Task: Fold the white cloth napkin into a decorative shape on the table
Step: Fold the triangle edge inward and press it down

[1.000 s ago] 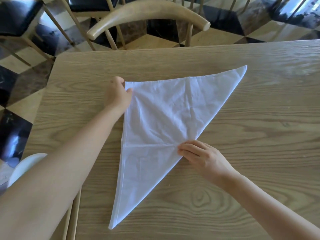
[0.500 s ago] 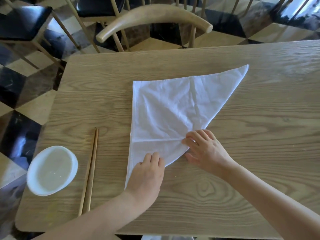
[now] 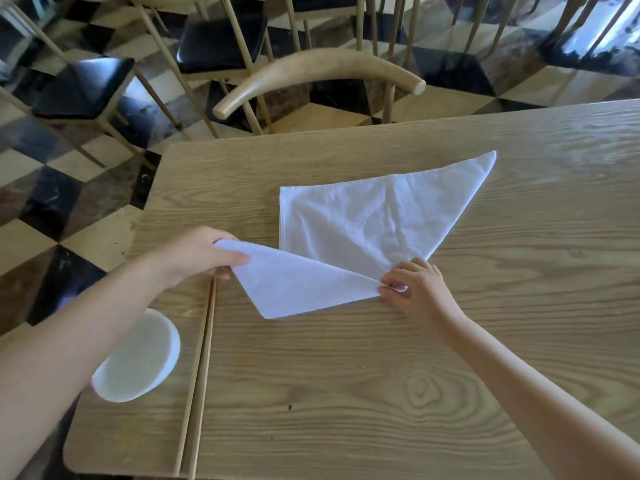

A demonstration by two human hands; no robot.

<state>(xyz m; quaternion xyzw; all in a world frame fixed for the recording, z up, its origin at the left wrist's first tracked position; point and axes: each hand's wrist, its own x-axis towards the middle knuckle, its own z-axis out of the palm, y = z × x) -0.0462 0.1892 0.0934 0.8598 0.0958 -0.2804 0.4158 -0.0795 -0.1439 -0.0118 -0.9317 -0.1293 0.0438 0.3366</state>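
White cloth napkin [image 3: 374, 230] lay centre frame on the tabletop [image 3: 346, 393], a flat triangle with its far tip pointing to the upper right. The near corner was raised off the wood and turned toward the left, underside showing as a second, smaller triangle. Left grip [image 3: 197, 254] pinched that raised corner tip, thumb on top and fingers curled under. Right grip [image 3: 415, 289] was at the long folded edge, right of centre, fingertips curled and pinching the cloth where the new crease started, a bit of white showing between the fingers.

Handling, judged: thin, light, soft cotton, no stiffness, so it sags between the two holds and takes a crease only when pressed. Not fragile, and not very slippery on wood grain, but light enough to drag if pulled one-handed. Best holds are corner tips and hemmed edges, with one hand anchoring the pivot point on the fold.

Wooden chopsticks [image 3: 201, 375] lay lower left, running up to just beneath the left grip. A white bowl [image 3: 138, 358] sat just left of them, near the edge. A wooden chair [image 3: 311, 71] stood beyond the far side, top centre, over a checkered floor.
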